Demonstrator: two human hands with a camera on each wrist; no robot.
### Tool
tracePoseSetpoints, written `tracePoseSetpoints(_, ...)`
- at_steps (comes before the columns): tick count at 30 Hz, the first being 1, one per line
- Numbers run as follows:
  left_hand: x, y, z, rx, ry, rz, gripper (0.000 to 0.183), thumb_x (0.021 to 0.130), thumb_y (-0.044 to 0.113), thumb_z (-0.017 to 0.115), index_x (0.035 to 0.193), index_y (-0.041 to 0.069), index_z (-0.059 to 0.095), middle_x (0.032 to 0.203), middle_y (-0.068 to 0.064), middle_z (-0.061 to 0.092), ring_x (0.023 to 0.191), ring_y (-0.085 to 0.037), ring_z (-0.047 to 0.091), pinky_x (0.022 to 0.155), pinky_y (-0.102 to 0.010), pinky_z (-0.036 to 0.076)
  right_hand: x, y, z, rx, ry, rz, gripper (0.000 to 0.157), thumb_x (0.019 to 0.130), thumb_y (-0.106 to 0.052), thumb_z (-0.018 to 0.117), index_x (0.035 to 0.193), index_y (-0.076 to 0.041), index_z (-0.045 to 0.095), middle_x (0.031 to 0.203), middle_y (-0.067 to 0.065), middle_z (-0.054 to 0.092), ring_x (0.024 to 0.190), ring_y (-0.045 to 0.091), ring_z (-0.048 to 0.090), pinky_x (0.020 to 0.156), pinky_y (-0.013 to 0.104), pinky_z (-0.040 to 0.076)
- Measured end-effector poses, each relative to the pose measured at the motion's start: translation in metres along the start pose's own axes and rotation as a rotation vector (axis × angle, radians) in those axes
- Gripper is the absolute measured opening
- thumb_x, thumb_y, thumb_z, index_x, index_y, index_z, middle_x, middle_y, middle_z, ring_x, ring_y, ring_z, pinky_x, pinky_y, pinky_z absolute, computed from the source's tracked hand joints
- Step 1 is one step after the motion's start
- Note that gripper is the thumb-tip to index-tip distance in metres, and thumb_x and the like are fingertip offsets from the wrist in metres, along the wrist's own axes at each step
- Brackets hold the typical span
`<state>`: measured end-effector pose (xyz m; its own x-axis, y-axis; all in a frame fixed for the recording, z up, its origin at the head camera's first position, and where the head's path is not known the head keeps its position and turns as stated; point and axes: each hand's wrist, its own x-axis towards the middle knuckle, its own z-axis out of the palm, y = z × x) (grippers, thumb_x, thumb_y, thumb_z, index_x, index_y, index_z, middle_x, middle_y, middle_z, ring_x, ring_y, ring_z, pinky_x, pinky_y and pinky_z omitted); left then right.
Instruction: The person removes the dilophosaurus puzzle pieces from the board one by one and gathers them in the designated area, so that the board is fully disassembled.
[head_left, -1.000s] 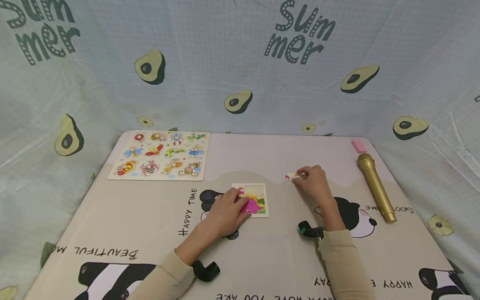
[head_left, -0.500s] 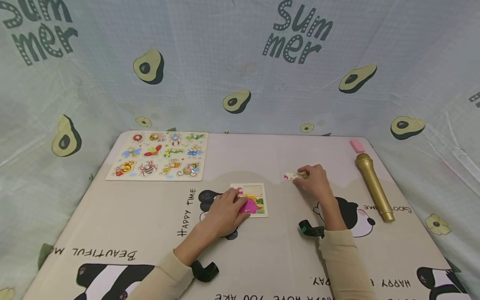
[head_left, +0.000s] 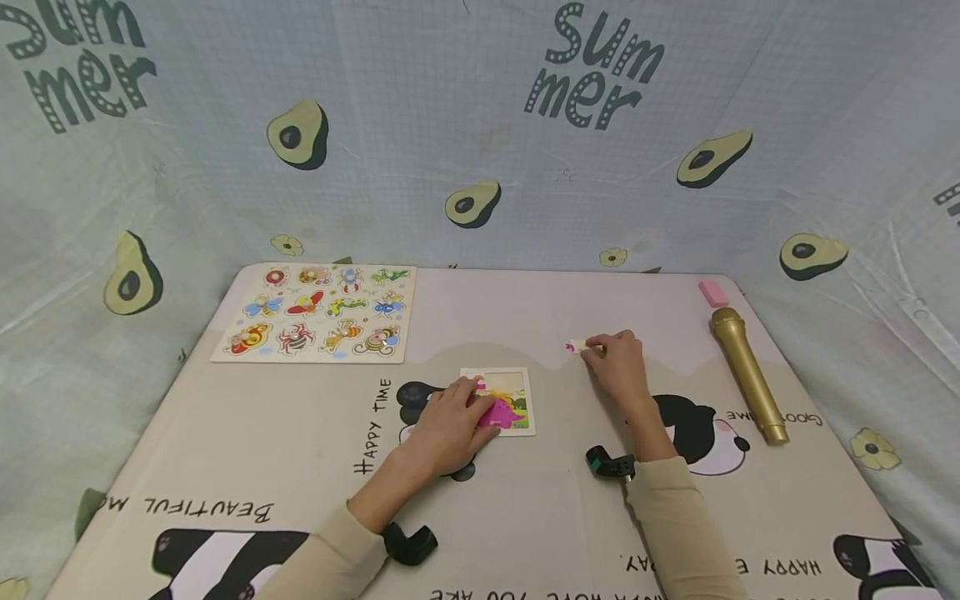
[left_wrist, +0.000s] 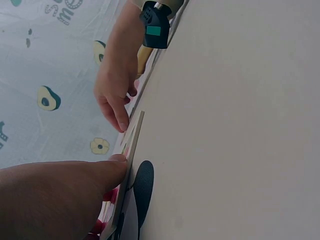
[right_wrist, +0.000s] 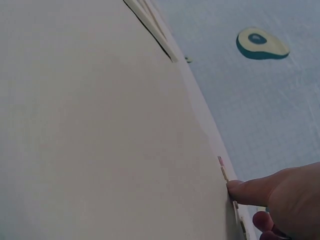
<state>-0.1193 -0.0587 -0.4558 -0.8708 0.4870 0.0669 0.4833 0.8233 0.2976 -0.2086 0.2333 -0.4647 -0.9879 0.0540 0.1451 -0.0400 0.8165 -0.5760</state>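
Note:
My left hand [head_left: 448, 425] rests on the left part of a small wooden puzzle board [head_left: 532, 404] lying flat. A pink dinosaur picture [head_left: 504, 413] shows beside its fingers; the upper part of the board is plain. In the left wrist view the thumb [left_wrist: 112, 172] lies over the near edge of the board. Farther right, my right hand [head_left: 619, 367] pinches a small puzzle piece [head_left: 573, 346], white and pink, at the tabletop. The right wrist view shows a fingertip [right_wrist: 235, 190] on a line of thin pieces [right_wrist: 223, 172]; their pictures are hidden.
A large insect puzzle board [head_left: 315, 321] lies at the back left. On the right stand out a gold cylinder [head_left: 750, 375] and a pink block [head_left: 713, 292]. Printed cloth [head_left: 420, 125] hangs behind the table.
My right hand has shifted slightly left and away from me, along with the small piece near its fingertips. The left hand stays on the puzzle board.

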Motion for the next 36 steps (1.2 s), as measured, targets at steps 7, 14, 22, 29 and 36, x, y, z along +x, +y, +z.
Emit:
tracePoseSetpoints(7,-0.001,0.001,-0.001,-0.003,0.006,0.005,0.048,0.098,0.044,0.060,0.136,0.015,0.060,0.145,-0.018,0.049,0.138,-0.036,0.047,0.108,-0.054,0.044,-0.001,-0.001,-0.007,0.042,0.009,0.004,0.035,0.094,-0.018,0.067,0.123,0.002,0.068,0.108,0.025,0.053,0.100,0.035,0.047,0.080,0.043,0.042)
tracePoseSetpoints(14,-0.001,0.000,-0.002,-0.005,0.008,0.004,0.049,0.097,0.045,0.061,0.136,0.015,0.060,0.145,-0.018,0.050,0.137,-0.035,0.048,0.108,-0.054,0.044,-0.003,-0.009,-0.031,0.112,0.054,0.017,0.039,0.097,-0.017,0.064,0.129,0.005,0.062,0.118,0.029,0.051,0.109,0.041,0.047,0.087,0.051,0.045)
tracePoseSetpoints(22,0.000,-0.001,-0.001,-0.020,0.019,0.001,0.049,0.097,0.044,0.062,0.135,0.013,0.061,0.144,-0.017,0.050,0.137,-0.034,0.048,0.107,-0.053,0.045,-0.004,-0.028,-0.036,0.125,0.046,-0.035,0.038,0.097,-0.017,0.062,0.128,0.005,0.062,0.118,0.026,0.055,0.103,0.038,0.054,0.086,0.047,0.048)
tracePoseSetpoints(29,-0.001,-0.002,-0.002,-0.017,0.017,0.016,0.050,0.096,0.044,0.064,0.134,0.011,0.061,0.141,-0.016,0.052,0.132,-0.032,0.053,0.107,-0.050,0.047,-0.011,-0.054,-0.023,0.130,-0.006,-0.116,0.039,0.095,-0.019,0.065,0.126,0.004,0.062,0.118,0.023,0.059,0.104,0.037,0.059,0.087,0.048,0.052)
tracePoseSetpoints(36,-0.002,-0.002,-0.007,-0.042,-0.018,0.005,0.048,0.095,0.043,0.066,0.133,0.013,0.063,0.144,-0.014,0.051,0.126,-0.030,0.057,0.108,-0.046,0.049,-0.021,-0.075,-0.001,0.104,-0.080,-0.193,0.039,0.094,-0.021,0.068,0.125,0.001,0.064,0.114,0.019,0.062,0.098,0.030,0.061,0.085,0.043,0.056)
